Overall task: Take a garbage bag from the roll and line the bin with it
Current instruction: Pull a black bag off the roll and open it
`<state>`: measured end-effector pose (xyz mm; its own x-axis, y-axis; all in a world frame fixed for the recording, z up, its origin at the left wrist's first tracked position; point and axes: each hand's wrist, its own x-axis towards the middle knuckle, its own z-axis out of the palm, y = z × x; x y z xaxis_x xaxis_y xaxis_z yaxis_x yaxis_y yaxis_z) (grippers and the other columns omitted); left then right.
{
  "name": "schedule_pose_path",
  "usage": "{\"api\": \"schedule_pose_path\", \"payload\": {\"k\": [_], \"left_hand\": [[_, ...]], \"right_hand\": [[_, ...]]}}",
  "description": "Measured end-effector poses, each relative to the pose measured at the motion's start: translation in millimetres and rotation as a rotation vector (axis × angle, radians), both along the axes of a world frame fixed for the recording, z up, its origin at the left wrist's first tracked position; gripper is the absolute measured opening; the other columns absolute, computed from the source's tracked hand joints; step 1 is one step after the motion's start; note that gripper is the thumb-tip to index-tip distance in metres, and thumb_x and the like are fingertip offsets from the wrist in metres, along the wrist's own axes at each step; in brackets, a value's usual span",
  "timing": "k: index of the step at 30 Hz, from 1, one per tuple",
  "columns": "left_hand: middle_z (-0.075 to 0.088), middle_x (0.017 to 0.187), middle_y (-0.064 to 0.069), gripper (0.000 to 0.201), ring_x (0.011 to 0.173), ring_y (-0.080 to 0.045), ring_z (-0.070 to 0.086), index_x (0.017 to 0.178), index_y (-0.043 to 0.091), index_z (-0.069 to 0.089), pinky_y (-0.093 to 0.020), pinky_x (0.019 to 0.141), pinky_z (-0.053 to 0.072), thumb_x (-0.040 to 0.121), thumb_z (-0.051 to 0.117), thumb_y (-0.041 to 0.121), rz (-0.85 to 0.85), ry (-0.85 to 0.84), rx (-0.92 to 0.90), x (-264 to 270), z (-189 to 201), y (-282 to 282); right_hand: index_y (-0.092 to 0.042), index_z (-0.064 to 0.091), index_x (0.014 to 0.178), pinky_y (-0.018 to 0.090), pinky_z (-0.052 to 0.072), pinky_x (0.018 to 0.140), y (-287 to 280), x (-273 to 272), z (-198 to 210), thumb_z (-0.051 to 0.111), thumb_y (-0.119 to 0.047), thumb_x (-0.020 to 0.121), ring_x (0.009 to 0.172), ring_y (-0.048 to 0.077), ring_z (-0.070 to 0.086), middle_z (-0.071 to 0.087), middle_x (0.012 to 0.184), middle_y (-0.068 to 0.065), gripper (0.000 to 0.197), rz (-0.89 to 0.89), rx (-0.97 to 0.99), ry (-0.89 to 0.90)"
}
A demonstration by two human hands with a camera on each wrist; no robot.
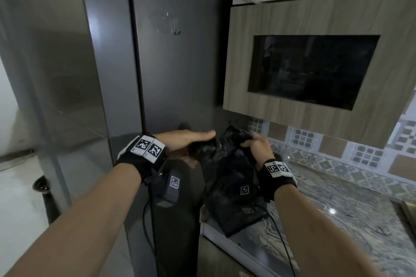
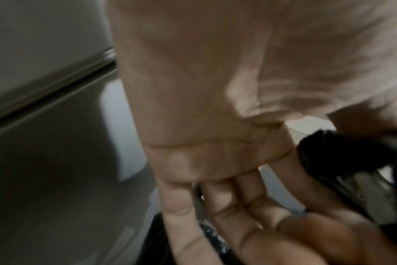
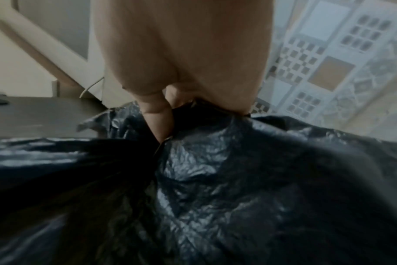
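The tall grey fridge (image 1: pixel 175 56) stands to the left; just right of it, over the marbled worktop (image 1: pixel 351 216), hangs the black garbage bag (image 1: pixel 231 177). The right hand (image 1: pixel 258 144) pinches its crumpled top edge. The left hand (image 1: pixel 191 139), nearest the fridge, holds the bunched roll end (image 1: pixel 203 148), fingers fairly straight. I'd pull steadily apart, tearing cleanly along the perforation.

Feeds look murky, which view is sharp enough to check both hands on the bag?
Head view: dim but sharpest; right hand grips the black garbage bag, left hand holds its other end. Left wrist view: motion-blurred, palm fills the frame. Right wrist view: soft, glare on the bag's crinkles, grip partly hidden.
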<state>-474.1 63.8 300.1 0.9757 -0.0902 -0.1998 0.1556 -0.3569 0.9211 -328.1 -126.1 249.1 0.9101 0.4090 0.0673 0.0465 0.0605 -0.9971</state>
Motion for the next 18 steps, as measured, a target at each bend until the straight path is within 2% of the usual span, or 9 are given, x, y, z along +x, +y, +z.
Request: {"api": "schedule_pose_path", "payload": {"k": [4, 6, 8, 10, 12, 13, 14, 16, 18], "left_hand": [[0.075, 0.082, -0.009, 0.048, 0.08, -0.022, 0.07, 0.092, 0.01, 0.069, -0.031, 0.076, 0.053, 0.089, 0.048, 0.053, 0.142, -0.074, -0.289, 22, -18, 5], [0.064, 0.117, -0.017, 0.053, 0.117, -0.028, 0.058, 0.119, -0.001, 0.057, -0.018, 0.092, 0.046, 0.081, 0.065, 0.037, 0.194, -0.177, 0.03, 36, -30, 7], [0.04, 0.144, -0.006, 0.085, 0.135, -0.022, 0.036, 0.141, 0.005, 0.034, -0.028, 0.114, 0.032, 0.073, 0.074, 0.037, 0.181, -0.243, 0.231, 55, -51, 1], [0.051, 0.139, 0.001, 0.074, 0.129, -0.014, 0.047, 0.138, 0.02, 0.044, -0.041, 0.113, 0.036, 0.073, 0.078, 0.033, 0.148, -0.341, 0.177, 54, -52, -23], [0.074, 0.105, 0.007, 0.046, 0.101, -0.005, 0.066, 0.111, 0.022, 0.066, -0.033, 0.097, 0.05, 0.068, 0.081, 0.02, 0.159, -0.38, 0.093, 54, -47, -42], [0.075, 0.097, 0.006, 0.041, 0.094, -0.007, 0.068, 0.103, 0.021, 0.07, -0.032, 0.093, 0.051, 0.065, 0.082, 0.027, 0.183, -0.392, 0.18, 54, -43, -49], [0.075, 0.099, 0.0, 0.044, 0.096, -0.015, 0.068, 0.1, 0.018, 0.07, -0.037, 0.094, 0.049, 0.063, 0.078, 0.04, 0.255, -0.405, 0.407, 54, -40, -47], [0.067, 0.112, -0.01, 0.044, 0.108, -0.029, 0.059, 0.099, 0.01, 0.067, -0.043, 0.098, 0.042, 0.074, 0.065, 0.046, 0.44, -0.403, 0.983, 48, -32, -42], [0.061, 0.122, -0.012, 0.033, 0.114, -0.033, 0.051, 0.099, 0.005, 0.066, -0.045, 0.098, 0.037, 0.082, 0.059, 0.032, 0.494, -0.436, 1.193, 42, -27, -31]], "right_hand": [[-0.015, 0.073, 0.102, 0.054, 0.047, 0.099, 9, -5, -5, 0.051, -0.001, 0.067, 0.1, 0.039, 0.064, 0.07, 0.105, 0.022, 0.044, 0.019, 0.131, 0.128], [-0.006, 0.065, 0.116, 0.051, 0.046, 0.099, 13, -12, -2, 0.043, 0.0, 0.074, 0.102, 0.04, 0.062, 0.066, 0.109, 0.023, 0.048, 0.091, 0.248, 0.211], [-0.001, 0.065, 0.108, 0.051, 0.046, 0.1, 15, -21, 5, 0.037, -0.001, 0.079, 0.1, 0.04, 0.062, 0.068, 0.105, 0.024, 0.04, 0.178, 0.299, 0.253], [-0.003, 0.064, 0.086, 0.031, 0.056, 0.078, 16, -26, 11, 0.031, 0.0, 0.086, 0.079, 0.03, 0.063, 0.073, 0.075, 0.012, 0.033, 0.241, 0.226, 0.226], [-0.008, 0.058, 0.07, 0.014, 0.049, 0.047, 16, -31, 16, 0.033, 0.0, 0.092, 0.061, 0.019, 0.056, 0.066, 0.051, 0.002, 0.035, 0.174, 0.08, 0.142], [-0.008, 0.057, 0.066, 0.013, 0.046, 0.042, 16, -29, 15, 0.035, -0.002, 0.092, 0.056, 0.018, 0.056, 0.063, 0.049, 0.003, 0.034, 0.159, 0.032, 0.132], [-0.008, 0.057, 0.067, 0.013, 0.047, 0.047, 16, -30, 16, 0.038, -0.006, 0.091, 0.054, 0.017, 0.056, 0.061, 0.052, 0.005, 0.031, 0.134, -0.022, 0.086], [-0.007, 0.063, 0.085, 0.026, 0.051, 0.075, 11, -25, 16, 0.047, -0.029, 0.092, 0.067, 0.016, 0.06, 0.064, 0.072, 0.005, 0.029, 0.086, -0.157, -0.017], [-0.018, 0.058, 0.117, 0.042, 0.044, 0.094, -3, -27, 20, 0.048, -0.068, 0.079, 0.091, 0.019, 0.06, 0.064, 0.102, 0.003, 0.064, 0.076, -0.278, -0.083]]}}
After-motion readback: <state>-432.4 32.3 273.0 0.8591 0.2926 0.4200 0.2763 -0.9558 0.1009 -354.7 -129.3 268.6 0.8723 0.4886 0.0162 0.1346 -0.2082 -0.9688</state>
